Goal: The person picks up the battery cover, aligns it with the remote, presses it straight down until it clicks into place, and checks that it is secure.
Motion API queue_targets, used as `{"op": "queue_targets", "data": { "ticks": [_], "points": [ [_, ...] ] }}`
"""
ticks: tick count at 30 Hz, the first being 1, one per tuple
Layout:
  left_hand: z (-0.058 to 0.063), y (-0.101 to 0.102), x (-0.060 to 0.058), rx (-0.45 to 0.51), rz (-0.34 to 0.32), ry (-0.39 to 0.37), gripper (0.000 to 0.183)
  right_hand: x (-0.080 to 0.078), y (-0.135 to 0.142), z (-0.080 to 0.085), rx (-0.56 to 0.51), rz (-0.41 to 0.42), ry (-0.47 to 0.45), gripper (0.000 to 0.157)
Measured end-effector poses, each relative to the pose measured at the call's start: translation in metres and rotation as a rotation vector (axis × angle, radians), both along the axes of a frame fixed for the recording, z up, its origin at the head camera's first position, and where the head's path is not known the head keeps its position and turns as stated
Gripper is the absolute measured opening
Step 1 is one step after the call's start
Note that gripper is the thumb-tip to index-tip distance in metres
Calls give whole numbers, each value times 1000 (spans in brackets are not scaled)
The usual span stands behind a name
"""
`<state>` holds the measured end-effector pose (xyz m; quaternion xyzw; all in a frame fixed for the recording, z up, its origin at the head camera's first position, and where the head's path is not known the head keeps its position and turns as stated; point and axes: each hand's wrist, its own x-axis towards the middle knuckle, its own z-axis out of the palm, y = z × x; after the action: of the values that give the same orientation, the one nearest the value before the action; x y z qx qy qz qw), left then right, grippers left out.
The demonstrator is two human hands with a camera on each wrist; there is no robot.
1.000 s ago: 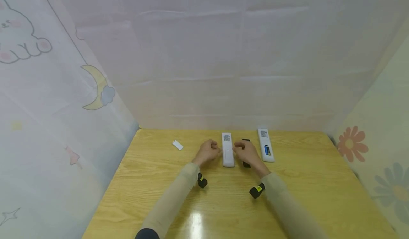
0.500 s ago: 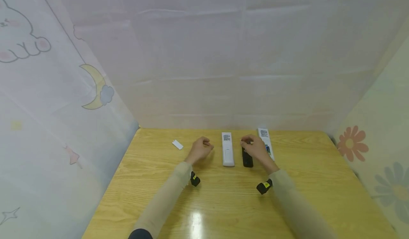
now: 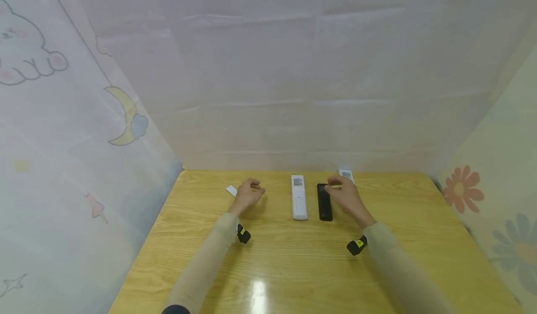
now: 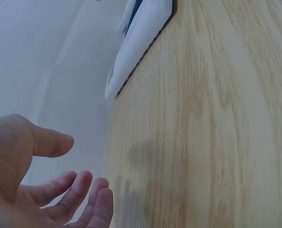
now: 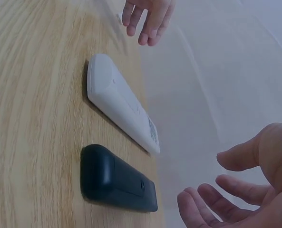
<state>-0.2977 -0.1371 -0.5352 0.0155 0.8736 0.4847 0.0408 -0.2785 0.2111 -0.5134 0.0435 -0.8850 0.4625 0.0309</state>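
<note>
A white remote control (image 3: pixel 299 202) lies back side up on the table between my hands, its battery cover in place. To its right lies a black remote control (image 3: pixel 324 204). My right hand (image 3: pixel 346 195) hovers beside the black one, fingers loosely bent and holding nothing. It hides most of a second white remote (image 3: pixel 346 174) behind it. My left hand (image 3: pixel 247 195), fingers relaxed with nothing in them, is above the table close to a small white battery cover (image 3: pixel 231 190), partly covering it. In the right wrist view, both middle remotes appear apart from the fingers.
The wooden table (image 3: pixel 285 267) ends at a pale cloth backdrop (image 3: pixel 268 118) just behind the remotes. Printed cloth also hangs along the left and right sides. A small black camera is worn at each wrist.
Both hands have drawn away from the middle white remote. The left has moved left toward the loose cover, and the right has moved right past the black remote, uncovering it.
</note>
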Motion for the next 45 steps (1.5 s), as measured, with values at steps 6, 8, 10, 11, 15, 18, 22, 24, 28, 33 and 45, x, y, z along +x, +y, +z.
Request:
{"op": "queue_targets", "data": {
  "ticks": [6,8,10,11,15,18,22,24,28,33,45],
  "points": [
    [-1,-14,-1,19,35,11,48,2,7,1,8,-31,4,41],
    [-2,-19,-2,5,47,18,48,2,9,2,1,-42,7,41],
    [-2,-23,-3,-6,56,21,48,1,11,2,-4,-49,10,41],
    [-2,-25,-3,-11,59,24,47,1,13,2,-8,-49,12,42],
    [-1,-32,-5,-19,59,35,47,1,18,2,-18,-54,24,42],
    [-2,-38,-5,-15,53,40,46,4,22,0,-12,-60,24,44],
    [-8,-46,-2,-36,76,34,47,9,27,-5,12,-50,11,49],
    [-12,-50,0,-50,102,38,49,10,30,-7,21,-49,3,51],
    [-16,-56,0,-81,147,56,56,7,37,-9,32,-68,-12,52],
    [-17,-62,-7,-79,176,7,67,4,48,-8,86,-113,-48,57],
    [-17,-64,-11,-70,223,-34,68,-1,65,-25,122,-159,-118,70]
  ]
}}
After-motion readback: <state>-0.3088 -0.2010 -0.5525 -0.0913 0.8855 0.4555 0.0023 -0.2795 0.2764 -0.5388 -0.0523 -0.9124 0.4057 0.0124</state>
